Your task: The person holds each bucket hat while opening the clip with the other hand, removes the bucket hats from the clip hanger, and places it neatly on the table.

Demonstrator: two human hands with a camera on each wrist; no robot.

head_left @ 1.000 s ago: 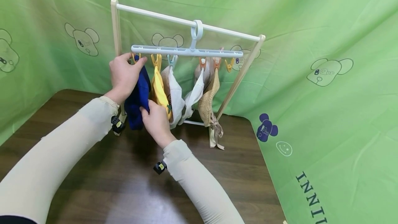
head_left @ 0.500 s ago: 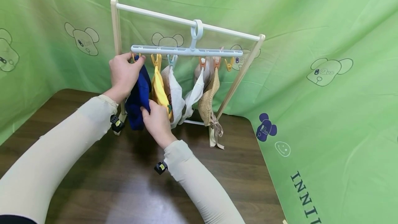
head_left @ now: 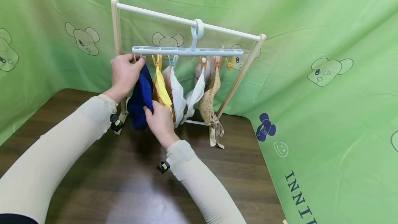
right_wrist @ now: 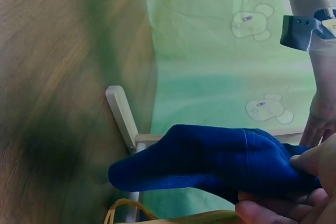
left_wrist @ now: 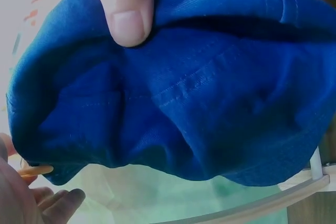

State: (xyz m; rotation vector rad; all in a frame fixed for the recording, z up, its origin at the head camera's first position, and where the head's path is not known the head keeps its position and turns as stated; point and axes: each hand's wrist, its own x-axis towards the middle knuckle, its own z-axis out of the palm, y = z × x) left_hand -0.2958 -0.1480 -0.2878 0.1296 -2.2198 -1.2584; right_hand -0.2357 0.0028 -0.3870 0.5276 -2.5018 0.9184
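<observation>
My left hand (head_left: 126,73) pinches the yellow clothespin (head_left: 135,58) at the left end of the pale blue hanger (head_left: 161,50), with the blue cap's top edge right at its jaws. The dark blue cloth cap (head_left: 141,94) hangs down from there, its seams and folds filling the left wrist view. Lower down, my right hand (head_left: 160,120) grips the cap's near edge; its thumb (left_wrist: 126,17) presses on the cloth in the left wrist view. In the right wrist view the cap (right_wrist: 210,156) stretches away from the right fingers (right_wrist: 262,211).
Beside it hang a yellow hat (head_left: 161,91), a white hat (head_left: 177,92), another white one (head_left: 195,94) and a straw hat (head_left: 206,108) with ribbon ties. A bare yellow clothespin (head_left: 229,63) is at the right end. The wooden rack (head_left: 239,78) stands on the brown table (head_left: 199,168).
My right hand and the lower part of the blue cap have shifted slightly to the right. My left hand stays at the clothespin.
</observation>
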